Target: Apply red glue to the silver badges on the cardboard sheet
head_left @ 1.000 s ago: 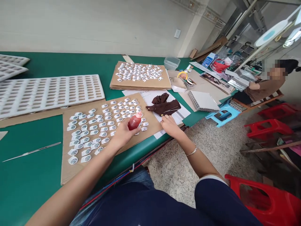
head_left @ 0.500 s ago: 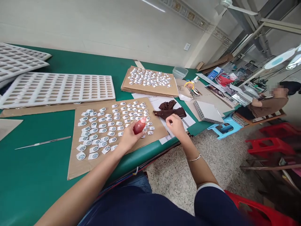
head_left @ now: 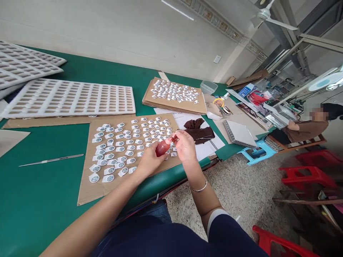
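My left hand [head_left: 149, 159] is wrapped round a small red squeeze bottle [head_left: 161, 148] with a pale pink tip, tilted up to the right. At that tip my right hand [head_left: 187, 147] has its thumb and fingers pinched together; what is between them, if anything, is too small to tell. Beneath both hands lies a cardboard sheet [head_left: 86, 187] carrying rows of small round dark-patterned pieces on white paper tabs [head_left: 108, 178]. Just beyond my right hand is a dark brown cloth [head_left: 200, 134] on white printed paper [head_left: 210, 151].
White slotted trays [head_left: 72, 98] lie at the left, near metal tweezers [head_left: 50, 160]. A cardboard stack [head_left: 174, 105] with more small pieces stands at the back. To the right are a ring-bound stack [head_left: 238, 134], a blue stool [head_left: 254, 151] and a seated person [head_left: 308, 126].
My right hand has moved left from beside the brown cloth to the bottle's tip. The bottle in my left hand has tipped further to the right. The view has shifted slightly.
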Demonstrator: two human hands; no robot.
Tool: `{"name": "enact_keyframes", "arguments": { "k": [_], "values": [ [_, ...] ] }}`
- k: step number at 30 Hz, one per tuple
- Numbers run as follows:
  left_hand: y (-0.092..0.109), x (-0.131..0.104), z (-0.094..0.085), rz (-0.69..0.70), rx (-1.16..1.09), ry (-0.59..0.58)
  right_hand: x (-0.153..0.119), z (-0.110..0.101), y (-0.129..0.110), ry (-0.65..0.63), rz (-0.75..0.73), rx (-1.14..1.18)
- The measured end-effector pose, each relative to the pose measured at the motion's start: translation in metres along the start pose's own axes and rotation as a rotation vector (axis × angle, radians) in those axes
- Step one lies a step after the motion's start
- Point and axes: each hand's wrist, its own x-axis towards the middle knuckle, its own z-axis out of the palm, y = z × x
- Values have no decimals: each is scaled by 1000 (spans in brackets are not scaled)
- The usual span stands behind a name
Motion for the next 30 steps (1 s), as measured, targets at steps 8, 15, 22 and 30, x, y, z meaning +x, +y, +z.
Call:
{"name": "enact_keyframes", "arguments": {
  "k": [8,15,22,30],
  "values": [
    [1,0,0,-14,22,-2,-4,3,0,-22,17,13],
    [2,-1,-1,-5,52,27,-8,0,10,71,-162,-161],
    [13,-5,-5,31,-71,-67,-3,-8,7,-49,-136,-174],
    [13,-13,-12,-149,-816,-715,3,-18,-12,-490,-16,-96]
  ]
}}
